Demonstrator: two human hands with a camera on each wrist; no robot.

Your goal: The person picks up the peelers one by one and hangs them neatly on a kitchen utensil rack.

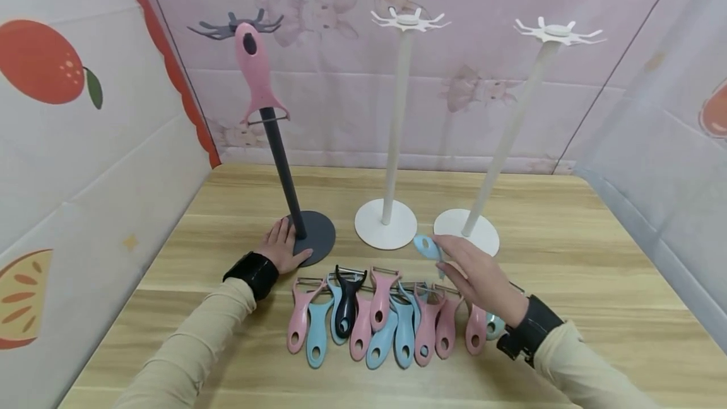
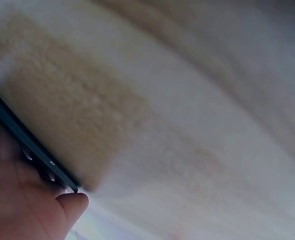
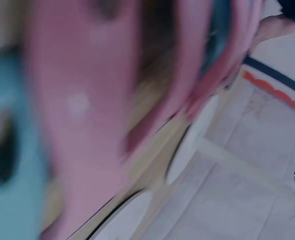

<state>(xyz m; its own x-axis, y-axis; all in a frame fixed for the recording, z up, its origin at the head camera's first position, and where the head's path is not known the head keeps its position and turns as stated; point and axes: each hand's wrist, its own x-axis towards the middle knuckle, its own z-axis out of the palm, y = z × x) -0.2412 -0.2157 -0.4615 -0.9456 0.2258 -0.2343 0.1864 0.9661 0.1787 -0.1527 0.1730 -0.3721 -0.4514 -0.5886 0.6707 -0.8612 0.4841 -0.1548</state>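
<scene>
My left hand (image 1: pixel 282 247) rests on the round base (image 1: pixel 319 240) of the dark grey stand, fingers and thumb spread beside its pole. In the left wrist view, the palm (image 2: pixel 22 205) lies against the dark edge of that base. A light blue peeler (image 1: pixel 426 246) is pinched in my right hand (image 1: pixel 483 276), above the pile and in front of the right white stand; the fingers cover part of it. Several pink, blue and black peelers lie in a row below, such as a black one (image 1: pixel 345 308). The right wrist view has a pink peeler (image 3: pixel 82 110) up close.
A pink peeler (image 1: pixel 255 68) hangs from the hooks (image 1: pixel 216 31) of the dark stand. Two white stands, one in the middle (image 1: pixel 397 125) and one at right (image 1: pixel 514 122), have bare hooks. Printed cloth (image 1: pixel 341 100) hangs behind the wooden table (image 1: pixel 238 365).
</scene>
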